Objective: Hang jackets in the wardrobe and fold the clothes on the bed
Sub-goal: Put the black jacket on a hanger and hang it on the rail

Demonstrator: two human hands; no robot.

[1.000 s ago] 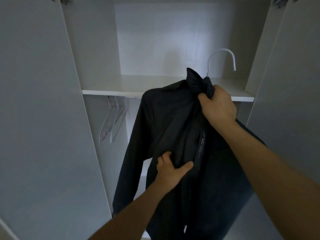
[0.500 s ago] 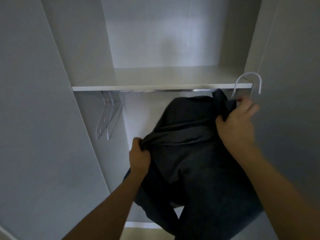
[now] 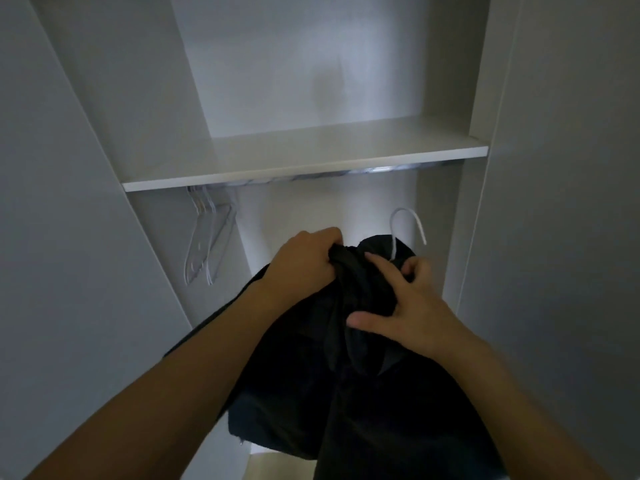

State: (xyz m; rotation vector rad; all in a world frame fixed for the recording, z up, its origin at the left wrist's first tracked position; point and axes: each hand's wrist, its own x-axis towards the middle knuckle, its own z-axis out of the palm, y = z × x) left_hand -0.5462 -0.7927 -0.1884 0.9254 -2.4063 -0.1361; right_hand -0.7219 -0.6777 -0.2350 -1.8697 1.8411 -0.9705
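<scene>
We stand before the open wardrobe (image 3: 86, 237), its shelf (image 3: 304, 168) above and the rail (image 3: 346, 173) just under it. The dark jacket (image 3: 346, 393) is bunched low in front of us, well below the rail, so the biggest risk we judge is its weight: gathered like this, it could slide off the hanger and drop if our grip loosens while we lift. Next, the white hook (image 3: 407, 225) stands free above the collar, not yet on the rail; tipped badly, it might miss the rail or catch the shelf edge. The clear hangers (image 3: 207, 244) hang far left, apart from us.

Our left hand (image 3: 304, 261) is closed, gripping a fold of cloth near the collar. Our right hand (image 3: 405, 306) lies more open, thumb out and fingers (image 3: 379, 265) pressed into the cloth by the hook's stem; whether it holds the stem we cannot tell.
</scene>
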